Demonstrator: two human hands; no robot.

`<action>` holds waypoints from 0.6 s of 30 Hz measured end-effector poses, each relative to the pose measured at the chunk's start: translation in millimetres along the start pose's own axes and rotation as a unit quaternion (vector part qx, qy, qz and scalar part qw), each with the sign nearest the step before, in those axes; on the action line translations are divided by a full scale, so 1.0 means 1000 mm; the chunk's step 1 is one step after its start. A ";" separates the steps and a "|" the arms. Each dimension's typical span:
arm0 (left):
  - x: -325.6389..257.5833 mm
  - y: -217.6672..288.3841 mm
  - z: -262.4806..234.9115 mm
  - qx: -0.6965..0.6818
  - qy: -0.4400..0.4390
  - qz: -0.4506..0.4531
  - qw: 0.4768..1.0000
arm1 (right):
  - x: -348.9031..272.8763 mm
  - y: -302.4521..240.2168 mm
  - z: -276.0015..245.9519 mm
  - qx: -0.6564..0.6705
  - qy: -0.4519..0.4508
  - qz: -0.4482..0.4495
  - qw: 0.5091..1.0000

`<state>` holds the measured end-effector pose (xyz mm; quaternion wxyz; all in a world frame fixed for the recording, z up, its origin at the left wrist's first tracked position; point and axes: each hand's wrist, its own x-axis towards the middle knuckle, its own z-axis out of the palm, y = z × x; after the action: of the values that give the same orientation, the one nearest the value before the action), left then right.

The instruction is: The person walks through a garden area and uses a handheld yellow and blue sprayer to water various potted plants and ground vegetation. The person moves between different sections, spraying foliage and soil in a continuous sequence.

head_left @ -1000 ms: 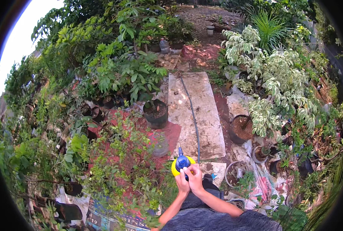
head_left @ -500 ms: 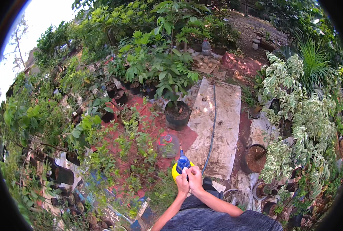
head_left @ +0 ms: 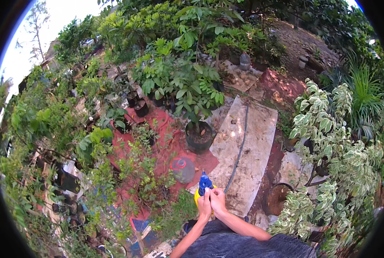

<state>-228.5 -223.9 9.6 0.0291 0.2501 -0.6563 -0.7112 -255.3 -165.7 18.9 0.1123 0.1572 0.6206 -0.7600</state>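
Observation:
A yellow garden sprayer bottle (head_left: pixel 196 198) with a blue head (head_left: pixel 205 184) is in front of my body, its narrow tip facing away from me. My left hand (head_left: pixel 204 207) is closed at the near side of the blue head, thumb raised against it. Right beside it, my right hand (head_left: pixel 218 201) has its fingers curled in at the same spot, and the two hands touch. My fingers hide the handle and part of the yellow body. Just beyond the tip, a round dark container with a red ring (head_left: pixel 183 170) sits on the red ground.
Ahead stands a black pot (head_left: pixel 199 138) with a leafy sapling. A dark hose (head_left: pixel 240 152) lies along a dirty pale sheet (head_left: pixel 255 142). Thin-stemmed bushes (head_left: pixel 144 165) crowd the left. A variegated shrub (head_left: pixel 325 124) and a brown-filled pot (head_left: pixel 279 198) stand right.
My view has turned slightly, so the sheet and hose slant more and the right shrub looks nearer. Both hands stay on the sprayer in front of me.

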 end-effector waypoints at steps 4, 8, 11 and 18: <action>0.010 0.003 0.017 0.000 0.004 0.010 1.000 | 0.015 -0.006 -0.010 0.014 0.008 -0.016 1.000; 0.027 0.004 0.026 0.037 -0.001 -0.001 0.999 | 0.036 -0.003 -0.013 0.017 0.013 0.004 1.000; 0.038 0.004 0.032 0.020 0.013 -0.011 1.000 | 0.049 0.003 -0.015 0.039 0.028 0.027 0.998; 0.054 0.007 0.023 0.050 -0.005 -0.078 0.996 | 0.068 0.015 -0.003 0.020 0.032 0.048 0.998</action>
<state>-286.8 -223.4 -0.8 -0.0426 0.2982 -0.6696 -0.6789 -311.9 -163.9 -21.2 0.1257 0.2130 0.6000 -0.7608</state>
